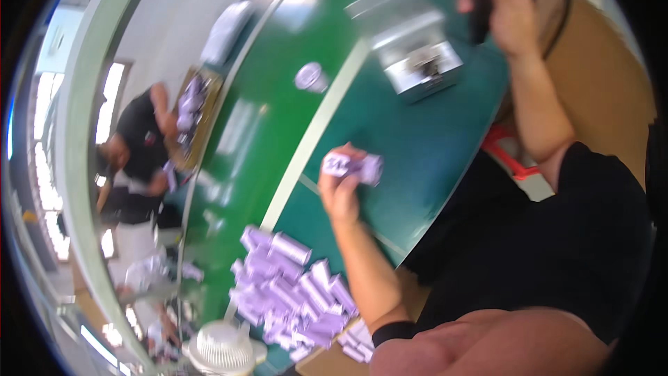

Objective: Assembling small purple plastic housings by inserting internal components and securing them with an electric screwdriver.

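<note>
My left hand point(339, 184) is closed around a lilac plastic part point(371, 169) with a tube-like end, held over the dark green work surface point(417, 139). A pale face with dark marks shows at the part's other end, too blurred to make out. Further off to the right, my right hand point(513, 14) is raised, its fingers wrapped round a black elongated tool point(480, 1). That tool is smeared by motion, so its exact kind does not show. Between the hands, toward the far side, stands a silvery metal box point(417, 73) with a lifted cover and a small fixture in front.
A heap of lilac parts point(292, 292) lies left of my left forearm, beside a white fan-like grille point(221, 347). One lilac cup-shaped piece point(311, 78) sits on the bright green belt point(278, 108). Across it, a co-worker point(139, 139) handles parts at a box. A red-edged stool point(511, 157) stands near me.
</note>
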The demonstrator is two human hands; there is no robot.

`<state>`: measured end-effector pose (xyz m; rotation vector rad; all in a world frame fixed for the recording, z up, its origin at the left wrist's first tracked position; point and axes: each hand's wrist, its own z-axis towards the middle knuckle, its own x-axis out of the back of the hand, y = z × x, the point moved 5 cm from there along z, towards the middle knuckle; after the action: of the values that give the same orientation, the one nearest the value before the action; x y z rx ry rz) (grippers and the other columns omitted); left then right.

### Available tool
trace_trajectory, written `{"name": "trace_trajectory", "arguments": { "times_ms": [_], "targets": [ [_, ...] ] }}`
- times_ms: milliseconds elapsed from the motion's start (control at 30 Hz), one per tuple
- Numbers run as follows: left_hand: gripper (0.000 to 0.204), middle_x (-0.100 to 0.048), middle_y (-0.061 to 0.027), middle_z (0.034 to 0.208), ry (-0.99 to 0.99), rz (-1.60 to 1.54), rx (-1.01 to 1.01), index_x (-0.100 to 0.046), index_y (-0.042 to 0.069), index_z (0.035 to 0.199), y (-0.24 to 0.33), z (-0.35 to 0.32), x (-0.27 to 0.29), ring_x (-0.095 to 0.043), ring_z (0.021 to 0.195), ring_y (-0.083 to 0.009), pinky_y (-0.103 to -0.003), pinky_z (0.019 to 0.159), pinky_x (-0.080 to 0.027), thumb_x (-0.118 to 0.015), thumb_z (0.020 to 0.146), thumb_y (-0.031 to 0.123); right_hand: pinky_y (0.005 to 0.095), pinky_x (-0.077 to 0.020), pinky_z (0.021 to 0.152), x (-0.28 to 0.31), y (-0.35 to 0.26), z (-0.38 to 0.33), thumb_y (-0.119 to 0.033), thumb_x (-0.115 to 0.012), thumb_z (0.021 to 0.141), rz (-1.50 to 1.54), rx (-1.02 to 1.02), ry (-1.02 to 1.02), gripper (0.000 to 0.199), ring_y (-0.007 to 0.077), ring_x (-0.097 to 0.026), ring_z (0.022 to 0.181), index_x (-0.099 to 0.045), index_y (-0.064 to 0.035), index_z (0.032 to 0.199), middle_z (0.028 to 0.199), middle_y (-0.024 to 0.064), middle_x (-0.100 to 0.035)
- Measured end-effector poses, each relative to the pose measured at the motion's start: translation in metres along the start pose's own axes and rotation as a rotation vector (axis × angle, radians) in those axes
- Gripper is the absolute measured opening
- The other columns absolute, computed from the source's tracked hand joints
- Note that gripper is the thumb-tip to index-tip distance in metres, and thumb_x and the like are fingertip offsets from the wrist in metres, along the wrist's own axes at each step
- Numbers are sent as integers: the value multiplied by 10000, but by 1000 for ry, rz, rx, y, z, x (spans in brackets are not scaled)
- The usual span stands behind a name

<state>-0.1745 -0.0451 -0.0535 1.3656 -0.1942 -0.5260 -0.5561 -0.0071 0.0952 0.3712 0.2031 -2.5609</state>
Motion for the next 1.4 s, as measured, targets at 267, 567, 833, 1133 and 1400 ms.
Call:
{"name": "trace_trajectory", "arguments": {
  "times_ms": [267,567,833,1133,1400],
  "targets": [
    [733,-659,-153,917,85,44,-51,-628,-11,1015,-1,8,-5,-663,882,-297,-536,1121,-420,-337,1071,660,278,-485,428,-110,-9,63,-914,-133,921,-421,-432,508,1084,174,-562,430,-667,23,1040,598,104,-619],
    [659,-696,-148,867,174,65,-12,-659,-31,976,-3,8,-9,-682,864,-259,-453,1092,-461,-390,1053,565,236,-473,497,-114,27,49,-918,-192,902,-685,-630,277,1035,122,-566,512,-645,-6,1092,673,68,-625],
    [664,-687,-144,796,209,86,22,-668,-47,947,-5,12,-6,-659,781,-238,-399,1027,-497,-409,1037,558,248,-477,442,-135,56,62,-853,-203,971,-542,-678,424,966,124,-556,470,-620,5,1127,662,93,-607],
    [658,-678,-143,771,170,104,-13,-669,-50,926,-5,19,-18,-663,784,-245,-402,1039,-490,-381,1040,531,277,-494,472,-183,73,109,-846,-282,976,-382,-644,223,936,125,-589,478,-670,5,961,651,72,-634],
    [657,-690,-124,801,184,121,6,-683,-35,974,-1,14,-15,-660,776,-207,-311,710,-507,-405,1036,557,303,-540,537,-220,110,100,-887,-362,934,-450,-770,155,982,142,-633,505,-706,19,775,643,94,-664]
  ]
}}
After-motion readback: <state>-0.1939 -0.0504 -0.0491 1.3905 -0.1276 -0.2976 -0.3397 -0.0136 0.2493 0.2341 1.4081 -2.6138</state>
